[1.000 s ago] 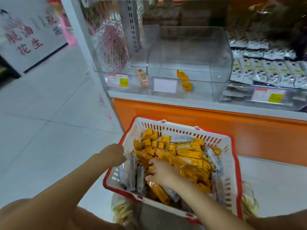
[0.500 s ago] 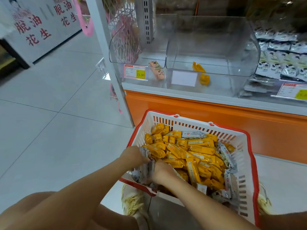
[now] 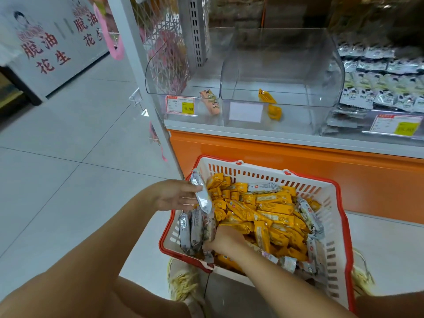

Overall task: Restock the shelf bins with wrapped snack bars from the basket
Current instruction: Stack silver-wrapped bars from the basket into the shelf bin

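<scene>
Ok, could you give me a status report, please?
Left hand holds silver bar. Right hand grips silver bundle in basket. Nothing blocking middle bin.

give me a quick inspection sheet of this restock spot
surface: tiled floor; basket in front of the shelf
job's things: yellow bars fill the basket, silver bars at its left; middle bin nearly empty
clutter: nothing seen
hands: left hand holds a silver bar; right hand among the bars, grip unclear
cables: nothing seen
surroundings: silver packs stacked on the right of the shelf; sign far left
</scene>
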A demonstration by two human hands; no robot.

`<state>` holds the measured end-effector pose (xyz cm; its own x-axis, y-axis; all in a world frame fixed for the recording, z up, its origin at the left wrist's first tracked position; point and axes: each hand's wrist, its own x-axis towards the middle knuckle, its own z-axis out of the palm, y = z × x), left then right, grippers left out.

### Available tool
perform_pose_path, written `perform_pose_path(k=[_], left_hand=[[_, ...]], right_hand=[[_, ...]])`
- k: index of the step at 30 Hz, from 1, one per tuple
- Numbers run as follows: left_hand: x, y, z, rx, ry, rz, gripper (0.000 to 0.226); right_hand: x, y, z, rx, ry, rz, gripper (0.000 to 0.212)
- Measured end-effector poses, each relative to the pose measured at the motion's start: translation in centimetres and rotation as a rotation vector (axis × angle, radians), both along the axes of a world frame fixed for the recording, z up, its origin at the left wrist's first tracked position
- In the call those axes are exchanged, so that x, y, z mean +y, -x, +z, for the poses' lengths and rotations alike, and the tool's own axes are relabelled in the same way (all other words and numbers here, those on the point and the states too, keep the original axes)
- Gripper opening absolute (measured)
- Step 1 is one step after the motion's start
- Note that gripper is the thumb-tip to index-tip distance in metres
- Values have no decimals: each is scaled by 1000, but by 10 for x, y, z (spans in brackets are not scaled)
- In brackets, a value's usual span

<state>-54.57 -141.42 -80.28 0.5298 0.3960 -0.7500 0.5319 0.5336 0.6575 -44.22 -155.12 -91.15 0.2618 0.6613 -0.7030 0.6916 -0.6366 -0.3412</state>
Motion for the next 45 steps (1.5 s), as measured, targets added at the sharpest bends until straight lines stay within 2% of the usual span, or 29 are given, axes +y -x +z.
perform_pose_path(k=[3,5,6,9,12,14,16,18,21,26,29,31,34,38,40,43,45], left_hand=[[6,8,6,-225,135,134,62],[10,13,7,-321,162,199,76],[11,15,8,-351,163,226,73],[12,15,13,-393,152,313,46],[11,14,12,-403,172,338,39],[8,10,11,-391,180,331,38],[3,2,12,-379,192,297,37],[-5,-9,14,-375,196,244,37],[-14,-24,19,-384,191,183,36],[-18,-45,32,-430,158,152,35],[-24,-61,40,-447,133,147,35],[-30,-72,47,-475,118,128,38],[-37,-89,57,-536,102,103,37],[-44,-117,70,-579,37,50,40],[-50,-135,79,-599,-13,16,46],[-61,-159,95,-595,-144,-23,41],[-67,-172,102,-570,-220,-59,39]], right_hand=[[1,12,-7,-151,-57,-6,25],[3,13,-11,-166,-58,-41,27],[3,12,-12,-121,-56,-67,27],[2,2,-6,144,-73,-241,30],[-2,-17,8,360,-142,-402,31],[-5,-31,22,455,-272,-466,34],[-10,-45,38,463,-454,-500,47],[-14,-55,60,465,-610,-535,49],[-15,-65,89,519,-786,-546,29],[-21,-80,118,546,-904,-599,35],[-27,-87,128,569,-974,-608,31],[-29,-90,132,527,-1002,-607,28],[-33,-97,139,331,-1058,-593,28],[-43,-108,153,89,-1183,-614,41],[-47,-114,160,-20,-1197,-604,55],[-53,-123,171,-58,-1160,-604,90],[-58,-132,176,-147,-1170,-596,100]])
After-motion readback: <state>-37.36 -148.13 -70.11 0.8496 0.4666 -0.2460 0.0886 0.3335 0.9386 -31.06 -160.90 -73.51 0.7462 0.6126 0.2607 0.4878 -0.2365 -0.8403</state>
